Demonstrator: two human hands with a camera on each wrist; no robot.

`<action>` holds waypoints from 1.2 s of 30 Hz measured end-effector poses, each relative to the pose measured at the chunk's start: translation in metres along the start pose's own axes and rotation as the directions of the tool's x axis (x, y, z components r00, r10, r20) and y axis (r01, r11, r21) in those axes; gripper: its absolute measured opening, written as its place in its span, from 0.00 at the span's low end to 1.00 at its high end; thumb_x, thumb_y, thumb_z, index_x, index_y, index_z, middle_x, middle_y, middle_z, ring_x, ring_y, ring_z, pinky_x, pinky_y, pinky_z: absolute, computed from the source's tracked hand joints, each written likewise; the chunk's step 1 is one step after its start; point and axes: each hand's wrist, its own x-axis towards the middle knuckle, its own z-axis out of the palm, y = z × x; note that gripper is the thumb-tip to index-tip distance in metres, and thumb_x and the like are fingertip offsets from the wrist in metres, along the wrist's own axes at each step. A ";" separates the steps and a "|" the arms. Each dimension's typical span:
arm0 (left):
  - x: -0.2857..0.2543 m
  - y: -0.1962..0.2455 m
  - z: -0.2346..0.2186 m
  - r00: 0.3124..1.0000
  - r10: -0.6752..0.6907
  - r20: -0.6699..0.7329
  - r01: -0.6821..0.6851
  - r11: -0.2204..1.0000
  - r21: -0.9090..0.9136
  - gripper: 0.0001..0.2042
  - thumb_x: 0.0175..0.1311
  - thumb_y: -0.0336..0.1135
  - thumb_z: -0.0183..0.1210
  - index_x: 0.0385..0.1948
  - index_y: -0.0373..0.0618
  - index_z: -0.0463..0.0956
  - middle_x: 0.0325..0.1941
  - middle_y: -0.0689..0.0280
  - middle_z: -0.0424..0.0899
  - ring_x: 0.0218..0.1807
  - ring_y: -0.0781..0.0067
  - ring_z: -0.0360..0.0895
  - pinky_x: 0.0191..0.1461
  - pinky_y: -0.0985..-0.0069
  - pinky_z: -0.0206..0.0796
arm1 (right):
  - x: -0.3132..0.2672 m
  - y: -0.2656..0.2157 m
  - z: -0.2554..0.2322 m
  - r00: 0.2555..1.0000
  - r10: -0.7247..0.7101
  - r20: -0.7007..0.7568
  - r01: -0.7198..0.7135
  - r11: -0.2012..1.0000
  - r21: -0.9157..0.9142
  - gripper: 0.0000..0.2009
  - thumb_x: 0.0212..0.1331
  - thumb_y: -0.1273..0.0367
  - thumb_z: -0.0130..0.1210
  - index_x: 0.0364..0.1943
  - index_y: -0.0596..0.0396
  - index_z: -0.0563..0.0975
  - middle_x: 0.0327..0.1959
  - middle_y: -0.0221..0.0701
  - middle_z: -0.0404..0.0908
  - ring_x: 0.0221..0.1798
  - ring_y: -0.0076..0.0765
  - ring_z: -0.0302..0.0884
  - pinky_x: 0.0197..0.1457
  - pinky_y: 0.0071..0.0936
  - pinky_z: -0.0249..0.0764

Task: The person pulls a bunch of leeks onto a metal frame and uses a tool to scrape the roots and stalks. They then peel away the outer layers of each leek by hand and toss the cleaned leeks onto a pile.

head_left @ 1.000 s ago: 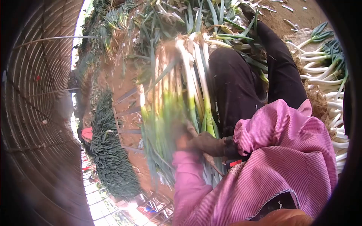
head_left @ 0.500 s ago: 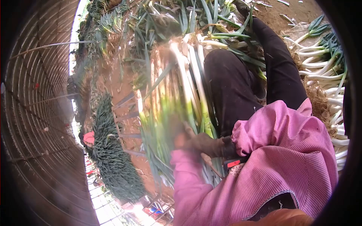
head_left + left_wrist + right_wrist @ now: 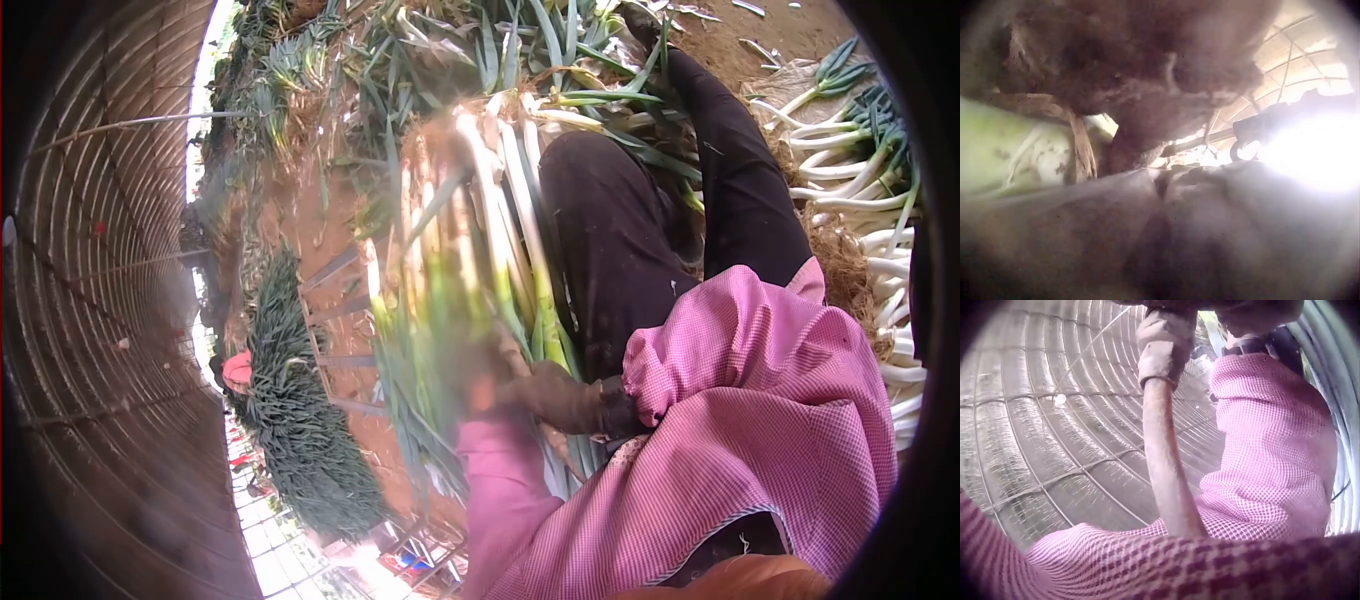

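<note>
A row of long leeks lies in front of the person, white ends away from the body. My left hand is over their green parts, blurred in the head view; its finger positions are unclear. In the left wrist view, a dark glove is close beside a pale green stalk. My gloved right hand is close beside my left and grips a curved wooden handle, its upper part wrapped in grey material. What is at the handle's upper end is hidden.
A dense heap of green leeks lies at left, past metal slats. White-stemmed leeks lie at right. Loose leaves cover the ground above. The person's dark-trousered knee is beside the row.
The right wrist has turned slightly, and the red mark on its band is out of sight. Both hands stay over the green parts. The head view has shifted slightly.
</note>
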 end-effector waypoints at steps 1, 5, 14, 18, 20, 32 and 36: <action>-0.001 0.000 0.001 1.000 0.002 0.005 -0.002 1.000 0.001 0.15 0.59 0.42 0.55 0.42 0.41 0.73 0.32 0.63 0.79 0.30 0.64 0.77 0.34 0.68 0.73 | -0.006 -0.007 -0.004 0.998 -0.059 0.019 0.061 0.995 -0.076 0.19 0.57 0.70 0.45 0.53 0.37 0.74 0.41 0.43 0.76 0.38 0.44 0.75 0.46 0.33 0.72; 0.005 -0.004 0.003 1.000 0.002 0.008 -0.002 1.000 0.009 0.15 0.59 0.42 0.55 0.42 0.41 0.73 0.32 0.63 0.80 0.30 0.64 0.77 0.34 0.67 0.73 | -0.001 0.006 0.010 0.967 -0.232 0.104 0.252 0.810 -0.530 0.15 0.58 0.64 0.47 0.49 0.40 0.77 0.39 0.44 0.75 0.39 0.45 0.75 0.45 0.33 0.72; 0.017 -0.002 0.007 1.000 0.007 0.013 -0.007 1.000 0.007 0.15 0.59 0.42 0.56 0.41 0.42 0.74 0.32 0.62 0.80 0.30 0.62 0.77 0.34 0.66 0.73 | 0.031 0.006 -0.007 0.879 -0.470 -0.077 0.406 0.824 -0.396 0.10 0.55 0.71 0.51 0.39 0.57 0.78 0.34 0.41 0.78 0.37 0.43 0.78 0.37 0.29 0.74; 0.022 0.000 0.008 1.000 0.003 0.011 -0.003 1.000 0.005 0.14 0.58 0.42 0.56 0.41 0.43 0.74 0.32 0.62 0.80 0.30 0.62 0.78 0.34 0.66 0.73 | 0.055 -0.004 -0.015 0.948 -0.175 -0.267 0.136 0.978 -0.156 0.15 0.50 0.61 0.58 0.35 0.61 0.79 0.26 0.33 0.79 0.30 0.31 0.77 0.32 0.27 0.72; 0.025 0.001 0.009 1.000 0.007 0.014 -0.007 1.000 0.007 0.14 0.58 0.42 0.56 0.41 0.43 0.75 0.32 0.62 0.80 0.30 0.61 0.78 0.34 0.65 0.73 | 0.049 -0.021 -0.025 0.958 -0.044 -0.283 0.084 0.988 0.128 0.18 0.48 0.59 0.59 0.34 0.62 0.79 0.26 0.33 0.78 0.29 0.27 0.75 0.31 0.27 0.71; 0.028 0.004 0.006 1.000 0.002 0.006 -0.002 0.999 0.044 0.13 0.58 0.41 0.56 0.40 0.44 0.76 0.32 0.62 0.81 0.30 0.60 0.78 0.35 0.64 0.73 | 0.080 -0.026 -0.049 0.897 -0.435 -0.076 0.134 0.432 -0.892 0.14 0.56 0.64 0.52 0.38 0.62 0.77 0.28 0.37 0.78 0.29 0.35 0.77 0.32 0.31 0.72; 0.027 0.006 0.005 1.000 -0.004 -0.005 0.005 0.997 0.076 0.13 0.58 0.41 0.56 0.40 0.45 0.76 0.32 0.62 0.81 0.30 0.59 0.78 0.35 0.63 0.74 | 0.102 -0.027 -0.074 0.873 -0.457 -0.171 0.247 0.716 -0.653 0.11 0.57 0.67 0.48 0.40 0.55 0.78 0.27 0.39 0.78 0.30 0.36 0.79 0.33 0.32 0.73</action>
